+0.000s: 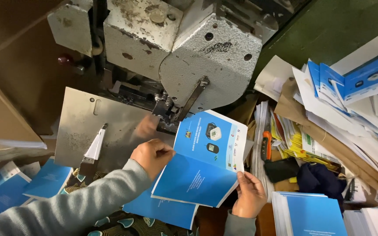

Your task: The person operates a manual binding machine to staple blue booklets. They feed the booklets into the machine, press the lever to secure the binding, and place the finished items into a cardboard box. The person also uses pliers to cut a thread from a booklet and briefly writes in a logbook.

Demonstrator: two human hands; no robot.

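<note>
My left hand (pixel 152 155) grips the left edge of an opened blue booklet (pixel 202 161) along its fold. My right hand (pixel 250 194) pinches the booklet's lower right corner. The booklet lies spread, cover up, with its fold line just below the head of a grey metal stitching machine (pixel 211 57). The machine's stitching point (pixel 169 111) sits right above the booklet's upper left edge. Both sleeves are grey.
A grey metal table plate (pixel 88 126) juts from the machine at left. More blue booklets lie at lower left (pixel 22 185), beneath the held one (pixel 162 209) and stacked at lower right (pixel 311 214). A messy heap of paper sheets (pixel 342 113) and an orange-handled tool (pixel 266 146) sit right.
</note>
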